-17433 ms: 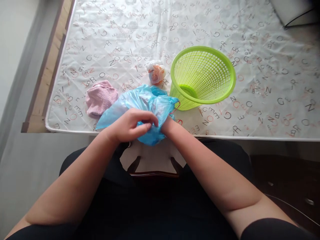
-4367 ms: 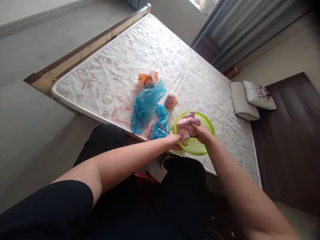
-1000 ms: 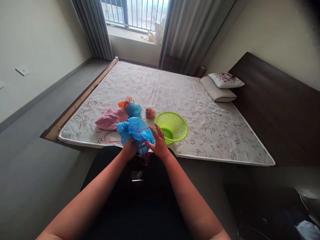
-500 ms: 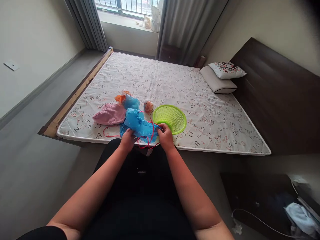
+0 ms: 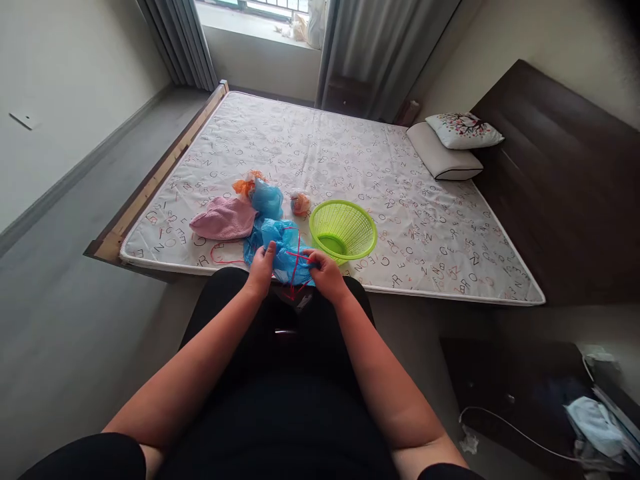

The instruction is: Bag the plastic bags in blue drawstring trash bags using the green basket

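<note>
A blue plastic bag (image 5: 281, 235) lies crumpled at the near edge of the mattress, in front of me. My left hand (image 5: 261, 272) is closed on the bag's near left side, thumb upward. Thin red string (image 5: 295, 268) crosses the bag and runs into the fingers of my right hand (image 5: 326, 275), which is pinched shut at the bag's right side. Just beyond my right hand stands a green plastic basket (image 5: 345, 212), its opening facing up. A pink cloth (image 5: 224, 219) lies left of the bag, with another loop of red string below it.
Behind the blue bag lie another blue bag (image 5: 267, 200), an orange bag (image 5: 244, 187) and a small clear-and-orange bundle (image 5: 301, 204). Pillows (image 5: 463, 131) rest by the dark headboard (image 5: 555, 173). A low dark cabinet with a cable (image 5: 520, 380) is at lower right.
My right hand has shifted slightly left, drawing in from the bag's stretched edge to the red string. My left thumb has come up over the bag. The view has tilted down a little.
</note>
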A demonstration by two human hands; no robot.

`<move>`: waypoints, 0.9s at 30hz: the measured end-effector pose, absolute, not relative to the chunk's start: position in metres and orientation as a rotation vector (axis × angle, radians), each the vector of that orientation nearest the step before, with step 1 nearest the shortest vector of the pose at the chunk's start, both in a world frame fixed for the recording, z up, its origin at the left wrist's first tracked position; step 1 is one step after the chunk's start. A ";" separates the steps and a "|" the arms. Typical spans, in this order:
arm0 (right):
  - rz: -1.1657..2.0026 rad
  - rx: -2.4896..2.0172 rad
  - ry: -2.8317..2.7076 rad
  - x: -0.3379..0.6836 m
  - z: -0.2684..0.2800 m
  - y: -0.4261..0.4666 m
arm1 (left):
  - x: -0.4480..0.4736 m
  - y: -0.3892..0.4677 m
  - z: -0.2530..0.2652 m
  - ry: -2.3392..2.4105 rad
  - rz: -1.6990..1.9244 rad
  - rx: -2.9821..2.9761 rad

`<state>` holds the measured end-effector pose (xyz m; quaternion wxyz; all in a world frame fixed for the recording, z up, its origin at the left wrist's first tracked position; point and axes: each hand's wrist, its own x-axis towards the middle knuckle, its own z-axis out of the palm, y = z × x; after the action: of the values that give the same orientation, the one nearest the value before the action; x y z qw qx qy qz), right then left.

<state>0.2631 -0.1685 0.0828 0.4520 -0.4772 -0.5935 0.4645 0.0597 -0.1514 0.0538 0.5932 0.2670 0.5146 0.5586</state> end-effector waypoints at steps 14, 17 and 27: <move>1.172 -1.276 -1.652 0.278 0.109 -0.174 | 0.066 -0.159 0.091 0.845 1.360 0.284; 0.998 -1.326 -1.489 0.268 0.116 -0.169 | 0.069 -0.162 0.097 0.832 1.257 0.258; 1.121 -1.307 -1.424 0.236 0.110 -0.163 | 0.068 -0.162 0.090 0.989 1.109 0.728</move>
<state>0.2357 -0.1631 0.1097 0.4385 -0.5257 -0.5728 0.4508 0.0683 -0.1624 0.0897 0.6767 0.3240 0.4400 0.4935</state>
